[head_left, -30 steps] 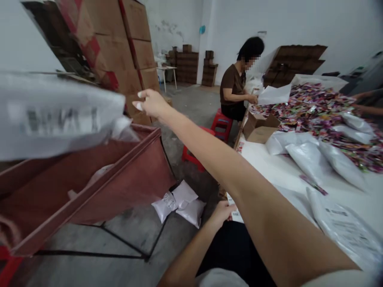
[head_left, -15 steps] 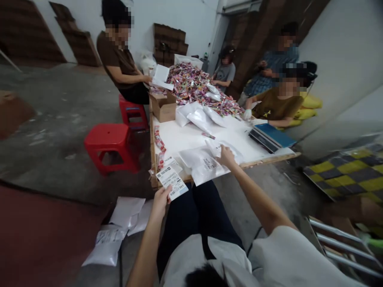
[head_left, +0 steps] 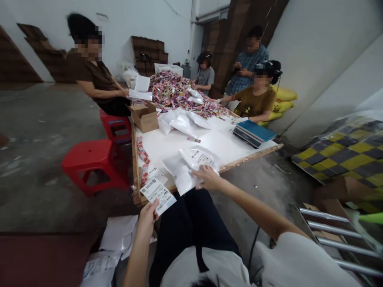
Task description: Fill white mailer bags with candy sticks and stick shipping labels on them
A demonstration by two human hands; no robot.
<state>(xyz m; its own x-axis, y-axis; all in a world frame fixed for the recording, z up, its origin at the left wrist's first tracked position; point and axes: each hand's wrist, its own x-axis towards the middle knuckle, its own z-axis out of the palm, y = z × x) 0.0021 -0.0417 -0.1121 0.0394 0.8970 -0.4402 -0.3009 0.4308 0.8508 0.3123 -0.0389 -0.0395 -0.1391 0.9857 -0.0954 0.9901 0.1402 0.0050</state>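
My left hand (head_left: 149, 213) is closed on white printed shipping labels (head_left: 158, 196), holding them by the lower corner just off the table's near left corner. My right hand (head_left: 208, 178) lies on white plastic mailing bags at the table's near edge, fingers stretched and somewhat apart. Under its fingertips is a plump white bag (head_left: 182, 177). Just beyond, a second bag bears a printed label (head_left: 201, 156). Another label sheet (head_left: 155, 175) lies flat on the table beside the held ones.
The white table (head_left: 221, 137) carries a heap of small colourful packets (head_left: 170, 89), filled white bags (head_left: 182, 121), a cardboard box (head_left: 145, 117) and a blue-topped device (head_left: 255, 131). Several people sit or stand around it. Red stools (head_left: 89, 155) stand left; white parcels (head_left: 118, 235) lie on the floor.
My right hand has shifted from the far bag to the nearer bag's front edge. The label on the far bag now lies flat and faces up. My view has turned right.
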